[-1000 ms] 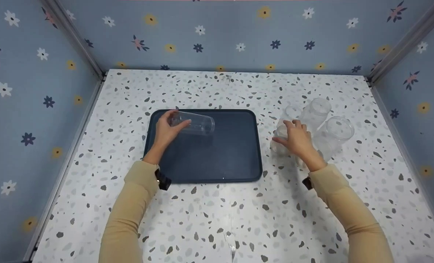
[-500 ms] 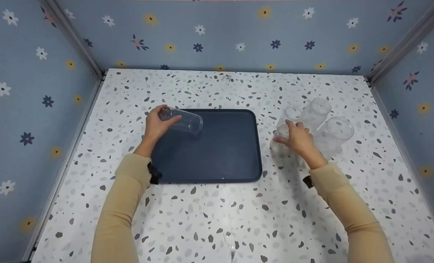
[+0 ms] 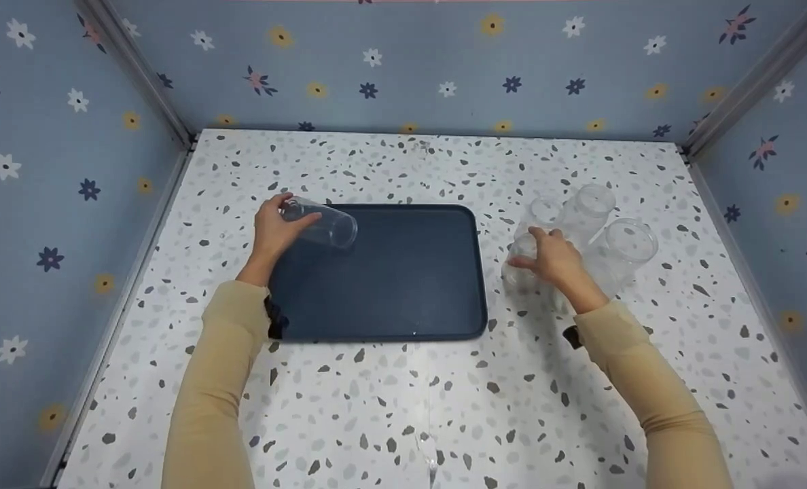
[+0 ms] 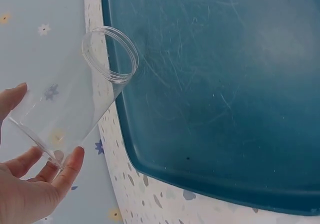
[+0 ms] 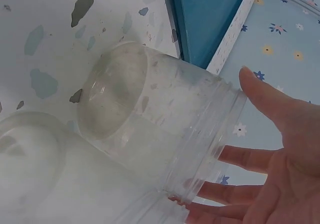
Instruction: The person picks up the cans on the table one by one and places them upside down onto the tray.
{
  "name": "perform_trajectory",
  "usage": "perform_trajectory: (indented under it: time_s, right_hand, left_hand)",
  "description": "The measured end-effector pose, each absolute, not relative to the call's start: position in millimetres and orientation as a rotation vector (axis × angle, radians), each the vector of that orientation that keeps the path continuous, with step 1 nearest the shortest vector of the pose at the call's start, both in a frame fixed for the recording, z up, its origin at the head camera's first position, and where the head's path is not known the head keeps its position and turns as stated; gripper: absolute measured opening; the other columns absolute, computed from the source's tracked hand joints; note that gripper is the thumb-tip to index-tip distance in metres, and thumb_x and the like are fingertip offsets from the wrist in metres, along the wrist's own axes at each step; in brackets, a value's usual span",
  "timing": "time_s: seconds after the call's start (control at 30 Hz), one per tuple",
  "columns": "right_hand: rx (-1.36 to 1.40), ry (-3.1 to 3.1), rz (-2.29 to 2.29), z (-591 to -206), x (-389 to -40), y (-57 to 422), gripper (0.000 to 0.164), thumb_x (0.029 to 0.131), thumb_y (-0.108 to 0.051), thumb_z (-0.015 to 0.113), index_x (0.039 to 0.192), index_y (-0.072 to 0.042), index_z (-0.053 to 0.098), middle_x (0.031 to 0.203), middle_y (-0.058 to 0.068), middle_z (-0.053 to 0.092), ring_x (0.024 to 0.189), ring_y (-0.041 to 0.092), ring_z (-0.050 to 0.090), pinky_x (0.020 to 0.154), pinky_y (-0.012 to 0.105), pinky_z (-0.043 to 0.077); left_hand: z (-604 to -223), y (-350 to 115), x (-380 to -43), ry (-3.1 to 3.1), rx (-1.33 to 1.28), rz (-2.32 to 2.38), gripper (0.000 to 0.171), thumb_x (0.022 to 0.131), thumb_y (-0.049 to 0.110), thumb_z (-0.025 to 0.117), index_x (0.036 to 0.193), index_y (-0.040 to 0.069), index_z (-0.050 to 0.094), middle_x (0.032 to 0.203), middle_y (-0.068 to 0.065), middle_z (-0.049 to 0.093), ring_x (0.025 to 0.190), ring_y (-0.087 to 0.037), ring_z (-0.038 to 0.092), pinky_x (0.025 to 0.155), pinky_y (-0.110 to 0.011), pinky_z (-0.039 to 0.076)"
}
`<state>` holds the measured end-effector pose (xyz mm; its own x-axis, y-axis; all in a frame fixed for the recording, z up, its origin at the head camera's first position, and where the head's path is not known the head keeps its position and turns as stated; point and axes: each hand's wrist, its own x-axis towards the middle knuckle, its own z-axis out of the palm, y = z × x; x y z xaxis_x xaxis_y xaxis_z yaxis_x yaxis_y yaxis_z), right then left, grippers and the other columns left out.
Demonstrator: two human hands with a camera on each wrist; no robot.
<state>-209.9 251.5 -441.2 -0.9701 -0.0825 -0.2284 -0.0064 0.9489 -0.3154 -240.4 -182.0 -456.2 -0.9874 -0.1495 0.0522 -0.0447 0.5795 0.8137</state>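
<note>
My left hand (image 3: 272,233) grips a clear plastic jar (image 3: 329,227) by its base end, thumb on one side and fingers on the other. The jar leans over the back left part of the dark blue tray (image 3: 383,285), its ringed rim pointing right in the head view. In the left wrist view, nothing shows inside this jar (image 4: 70,98). My right hand (image 3: 558,261) holds another clear jar (image 5: 155,108) around its threaded rim, thumb and fingers on opposite sides. That jar stands upright on the speckled table, right of the tray.
Close around the right hand stand several more clear jars, including a small one (image 3: 545,209), a tall one (image 3: 590,204) and a wide one (image 3: 624,248). Blue flowered panels (image 3: 403,68) border the speckled table (image 3: 390,407) at the back and both sides.
My left hand has carried its jar leftward across the tray toward the back left corner. The right hand stays at its jar, nearly still.
</note>
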Motion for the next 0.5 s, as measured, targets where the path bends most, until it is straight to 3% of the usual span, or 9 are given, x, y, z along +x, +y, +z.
perform_trajectory:
  time_s: [0.5]
  right_hand:
    - [-0.058,2.883,-0.425,-440.5,-211.2,249.1,0.077,0.073,-0.039,0.07,0.13,0.001,0.038,0.116,0.034,0.044,0.101,0.047,0.045,0.082,0.053,0.038]
  left_hand:
    - [-448.4,-194.5,-245.6,-2.757,0.223,-1.311,0.067,0.077,0.027,0.069,0.129,-0.005,0.04,0.119,-0.025,0.041,0.108,-0.033,0.04,0.09,-0.042,0.033]
